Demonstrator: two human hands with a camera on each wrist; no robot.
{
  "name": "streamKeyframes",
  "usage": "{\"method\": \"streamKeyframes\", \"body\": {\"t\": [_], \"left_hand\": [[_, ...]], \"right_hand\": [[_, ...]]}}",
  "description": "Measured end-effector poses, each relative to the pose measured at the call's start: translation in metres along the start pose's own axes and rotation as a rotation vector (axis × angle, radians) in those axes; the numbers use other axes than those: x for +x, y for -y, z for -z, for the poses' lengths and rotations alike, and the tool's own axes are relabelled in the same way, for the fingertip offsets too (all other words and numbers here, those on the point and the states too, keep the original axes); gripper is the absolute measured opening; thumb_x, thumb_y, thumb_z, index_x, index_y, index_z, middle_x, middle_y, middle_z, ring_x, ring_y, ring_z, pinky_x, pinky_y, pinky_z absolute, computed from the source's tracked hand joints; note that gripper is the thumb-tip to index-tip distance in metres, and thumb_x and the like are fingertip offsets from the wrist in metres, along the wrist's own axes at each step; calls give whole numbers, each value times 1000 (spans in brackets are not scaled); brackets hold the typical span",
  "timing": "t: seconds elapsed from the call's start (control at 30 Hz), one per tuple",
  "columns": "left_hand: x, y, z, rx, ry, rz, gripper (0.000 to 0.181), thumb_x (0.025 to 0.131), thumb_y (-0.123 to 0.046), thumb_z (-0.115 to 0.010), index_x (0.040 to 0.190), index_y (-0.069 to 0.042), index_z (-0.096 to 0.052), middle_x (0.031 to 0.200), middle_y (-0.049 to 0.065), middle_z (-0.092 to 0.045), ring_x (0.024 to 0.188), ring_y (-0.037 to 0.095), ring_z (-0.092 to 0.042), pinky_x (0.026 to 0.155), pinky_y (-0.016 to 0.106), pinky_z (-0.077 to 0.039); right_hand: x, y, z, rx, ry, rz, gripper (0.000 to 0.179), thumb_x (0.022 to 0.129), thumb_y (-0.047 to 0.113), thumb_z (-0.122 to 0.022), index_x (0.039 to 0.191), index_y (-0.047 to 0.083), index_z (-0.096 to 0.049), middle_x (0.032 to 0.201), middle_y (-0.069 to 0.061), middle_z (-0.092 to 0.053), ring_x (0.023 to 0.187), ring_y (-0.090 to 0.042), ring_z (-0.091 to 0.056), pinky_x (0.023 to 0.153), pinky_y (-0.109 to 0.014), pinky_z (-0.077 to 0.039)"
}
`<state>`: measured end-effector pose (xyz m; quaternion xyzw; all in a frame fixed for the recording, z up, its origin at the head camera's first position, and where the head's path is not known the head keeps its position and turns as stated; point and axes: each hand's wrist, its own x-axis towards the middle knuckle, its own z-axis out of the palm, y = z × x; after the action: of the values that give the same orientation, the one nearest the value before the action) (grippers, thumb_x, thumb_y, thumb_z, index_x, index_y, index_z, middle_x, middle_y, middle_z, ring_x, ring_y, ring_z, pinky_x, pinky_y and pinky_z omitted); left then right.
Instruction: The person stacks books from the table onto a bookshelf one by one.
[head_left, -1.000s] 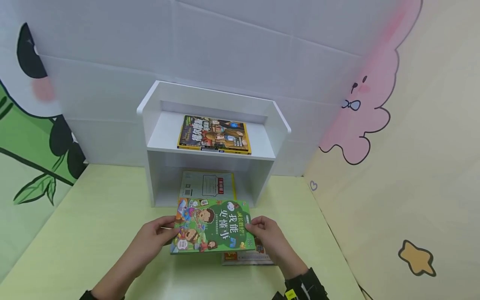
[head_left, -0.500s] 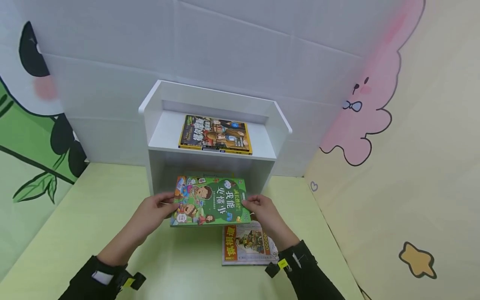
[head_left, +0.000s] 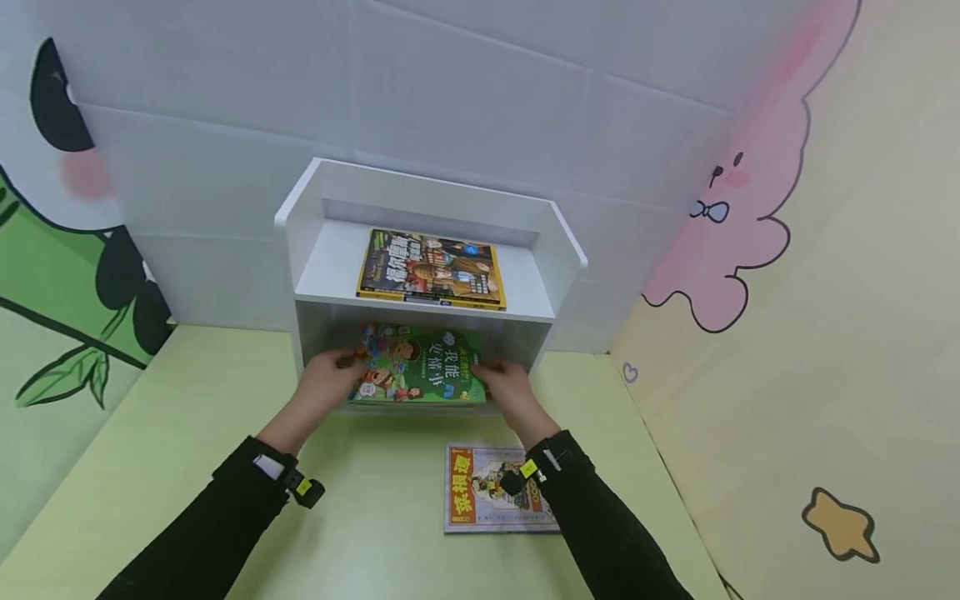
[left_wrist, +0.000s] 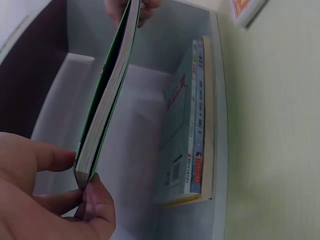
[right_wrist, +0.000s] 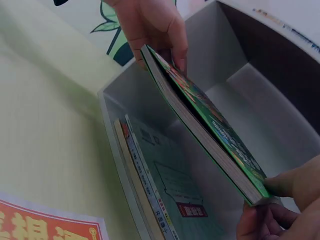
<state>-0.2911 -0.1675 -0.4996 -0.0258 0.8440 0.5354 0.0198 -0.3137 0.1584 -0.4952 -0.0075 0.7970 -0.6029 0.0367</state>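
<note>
A green picture book point(head_left: 423, 367) with cartoon figures on its cover is held level at the mouth of the lower compartment of a white shelf point(head_left: 564, 258). My left hand point(head_left: 327, 385) pinches its left edge between thumb and fingers, and my right hand point(head_left: 513, 395) grips the right edge the same way. Below it, inside the compartment, lies a stack of books point(left_wrist: 175, 135) with a pale back cover on top. In both wrist views a gap shows between the green book and that stack. The cover stands slightly apart from the pages.
On the upper shelf lie dark books with yellow edges point(head_left: 431, 268). A red and white book point(head_left: 480, 492) rests on the table point(head_left: 375, 533) in front, partly covered by my right sleeve. The upper board roofs the compartment, and its side panels stand close outside my hands.
Both hands have carried the green book forward, from in front of the shelf into the lower compartment's opening. The red and white book on the table is now more exposed.
</note>
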Motion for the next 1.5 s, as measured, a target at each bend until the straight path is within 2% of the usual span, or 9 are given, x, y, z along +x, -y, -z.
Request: {"method": "streamKeyframes", "body": {"t": [0.1, 0.3, 0.47, 0.7, 0.97, 1.17, 1.27, 1.4, 1.5], "left_hand": [[16, 2, -5, 27, -19, 1, 67, 111, -29, -59, 164, 7, -43, 162, 33, -49, 146, 49, -51, 117, 63, -46], [42, 13, -14, 52, -43, 1, 63, 111, -26, -57, 162, 9, -46, 161, 34, -50, 144, 49, -52, 118, 64, -45], [57, 26, -19, 91, -38, -16, 61, 111, -29, -56, 158, 10, -51, 157, 34, -54, 140, 48, -55, 116, 63, -47], [54, 35, -22, 38, 30, 11, 63, 107, -26, -59, 153, 15, -51, 151, 37, -56, 122, 45, -59, 104, 61, -52], [60, 49, -34, 145, 4, -12, 62, 109, -24, -61, 156, 14, -49, 156, 37, -53, 140, 51, -55, 113, 63, -49], [57, 47, -33, 179, -12, -34, 58, 110, -23, -62, 154, 14, -52, 152, 38, -56, 136, 53, -57, 109, 64, -51], [56, 46, -32, 199, -11, -52, 57, 111, -21, -61, 154, 14, -51, 151, 38, -55, 132, 51, -58, 105, 63, -52], [54, 43, -29, 253, -32, -86, 56, 109, -20, -60, 153, 14, -50, 145, 38, -52, 125, 48, -53, 99, 62, -51], [42, 32, -26, 302, -62, -122, 54, 108, -21, -61, 149, 13, -53, 140, 37, -50, 122, 48, -52, 96, 63, -51]], "right_hand": [[14, -3, -3, -14, -23, -4, 40, 109, 25, -71, 136, -4, -69, 124, -17, -70, 95, -20, -66, 89, -45, -59], [43, -17, -12, -79, -105, -31, 36, 109, 26, -71, 133, 0, -69, 125, -16, -69, 101, -23, -64, 83, -35, -53], [55, -22, -20, -125, -149, -32, 32, 108, 24, -71, 130, 0, -69, 126, -17, -68, 107, -27, -64, 91, -41, -54], [54, -35, -27, -186, -135, -35, 30, 106, 21, -72, 122, -5, -72, 116, -19, -72, 101, -29, -66, 89, -47, -58], [61, -51, -31, -274, -108, -65, 30, 107, 19, -72, 125, -5, -73, 120, -18, -73, 106, -29, -68, 93, -46, -59], [59, -50, -31, -255, -89, -90, 34, 107, 19, -72, 129, -7, -70, 124, -21, -72, 110, -32, -68, 97, -48, -59], [54, -47, -28, -301, -63, -65, 37, 107, 23, -72, 129, -7, -70, 124, -21, -71, 110, -32, -68, 97, -48, -58], [39, -39, -16, -425, -2, -21, 45, 109, 32, -69, 129, -8, -68, 121, -22, -70, 111, -37, -68, 95, -52, -58], [19, -33, -2, -505, 62, 10, 49, 110, 35, -67, 130, -10, -67, 121, -26, -69, 110, -42, -68, 92, -56, -58]]}}
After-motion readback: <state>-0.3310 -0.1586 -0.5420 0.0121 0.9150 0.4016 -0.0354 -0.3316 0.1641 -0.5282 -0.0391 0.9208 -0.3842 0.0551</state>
